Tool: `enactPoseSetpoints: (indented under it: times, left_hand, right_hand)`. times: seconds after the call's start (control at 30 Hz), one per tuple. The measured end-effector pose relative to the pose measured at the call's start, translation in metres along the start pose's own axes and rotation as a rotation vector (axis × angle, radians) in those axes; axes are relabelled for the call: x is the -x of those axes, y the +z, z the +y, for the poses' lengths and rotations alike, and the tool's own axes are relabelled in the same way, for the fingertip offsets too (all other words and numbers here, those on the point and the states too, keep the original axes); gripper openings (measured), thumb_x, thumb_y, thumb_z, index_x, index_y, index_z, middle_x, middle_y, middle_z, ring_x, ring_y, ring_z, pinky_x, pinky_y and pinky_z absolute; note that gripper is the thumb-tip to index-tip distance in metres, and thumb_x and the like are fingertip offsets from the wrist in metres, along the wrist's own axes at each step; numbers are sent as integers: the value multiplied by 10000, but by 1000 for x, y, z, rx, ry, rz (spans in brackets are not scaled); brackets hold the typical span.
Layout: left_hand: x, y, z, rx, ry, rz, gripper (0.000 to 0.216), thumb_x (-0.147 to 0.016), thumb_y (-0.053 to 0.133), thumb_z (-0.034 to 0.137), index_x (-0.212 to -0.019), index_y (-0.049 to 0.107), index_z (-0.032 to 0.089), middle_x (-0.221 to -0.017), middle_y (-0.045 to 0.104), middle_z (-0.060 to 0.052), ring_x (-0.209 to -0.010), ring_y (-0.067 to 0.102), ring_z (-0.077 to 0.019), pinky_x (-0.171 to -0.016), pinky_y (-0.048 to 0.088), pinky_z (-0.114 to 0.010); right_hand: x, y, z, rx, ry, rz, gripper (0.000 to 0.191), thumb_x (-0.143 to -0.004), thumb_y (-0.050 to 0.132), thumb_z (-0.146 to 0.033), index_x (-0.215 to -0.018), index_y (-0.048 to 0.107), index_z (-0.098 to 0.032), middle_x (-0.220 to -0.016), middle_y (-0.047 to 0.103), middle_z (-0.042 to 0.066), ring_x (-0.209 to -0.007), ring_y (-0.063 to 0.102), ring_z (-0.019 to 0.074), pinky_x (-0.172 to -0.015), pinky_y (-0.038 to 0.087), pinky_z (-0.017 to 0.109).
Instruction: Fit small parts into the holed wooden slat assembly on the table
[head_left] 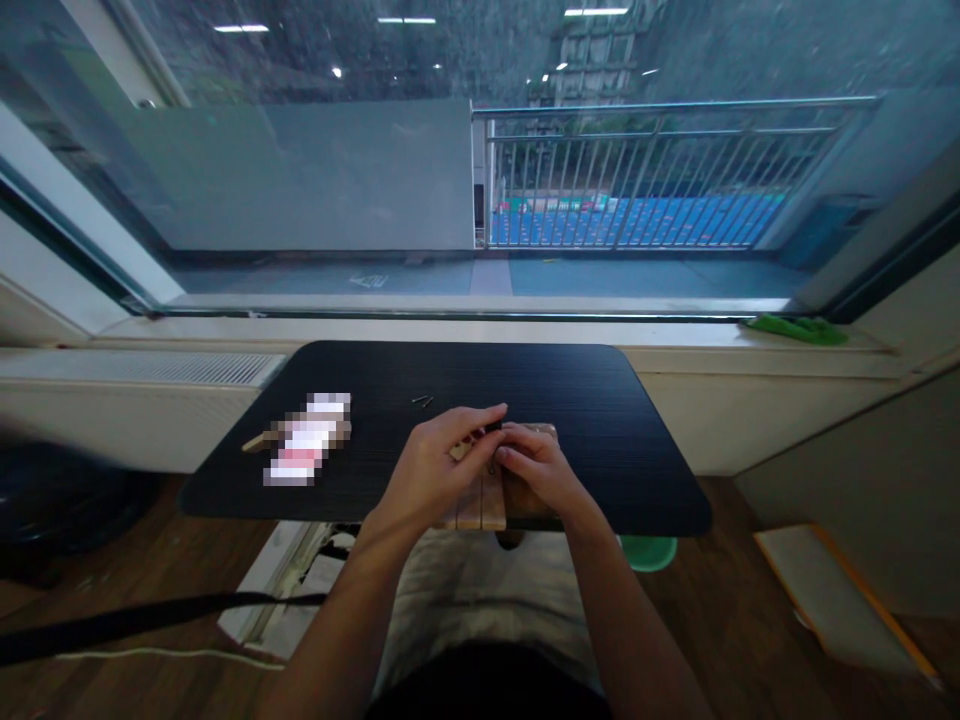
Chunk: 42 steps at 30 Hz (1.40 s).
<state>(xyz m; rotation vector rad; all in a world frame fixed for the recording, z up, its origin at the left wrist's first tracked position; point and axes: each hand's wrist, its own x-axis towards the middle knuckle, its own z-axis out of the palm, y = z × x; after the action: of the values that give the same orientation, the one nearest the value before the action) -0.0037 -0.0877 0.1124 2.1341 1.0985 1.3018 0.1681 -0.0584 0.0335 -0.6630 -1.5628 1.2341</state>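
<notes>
Both my hands meet over the near edge of a black table (585, 400). My left hand (435, 465) is curled, its fingers pinching a small dark part where the two hands touch. My right hand (536, 470) is closed too, fingertips pressed against the same small part. Under the hands lies a stack of wooden pieces (484, 505), partly hidden by them. I cannot make out exactly what the small part is.
Two small screws or nails (423, 401) lie on the table beyond my hands. A blurred pink-and-white object (307, 440) rests on a wooden stick at the left. A window with a railing is ahead, a green cloth (799, 327) on the sill, a green stool (649, 552) below.
</notes>
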Motion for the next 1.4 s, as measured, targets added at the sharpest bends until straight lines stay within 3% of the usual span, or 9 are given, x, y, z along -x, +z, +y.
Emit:
enactPoseSetpoints:
  times: [0.67,1.0,1.4]
  left_hand:
    - [1,2,-4,-25,5,-2,273,-893,683,213,-1161,734,208,-1017,791,-67,-843,734,-174,-806,602,-305]
    - [1,4,-4,-43,9,29,235,-894,690,228,-1118,751,195,-1007,799,-71,-828,742,-180,-800,610,-316]
    - [-1,3,-2,-46,6,17,237,-902,663,223,-1121,753,208,-1067,794,-80,-962,748,-215,-880,604,-352]
  right_hand:
    - [0,-5,7,83,75,37,213,-844,726,-415,-969,781,-253,-1060,746,47,-1002,672,219,-928,515,373]
    - [-2,1,0,27,5,-1,178,-870,697,-373,-967,778,-248,-1034,739,36,-980,672,199,-900,532,345]
    - [-3,-1,-1,52,40,26,178,-823,733,-367,-937,785,-241,-1015,758,34,-945,680,200,-852,544,328]
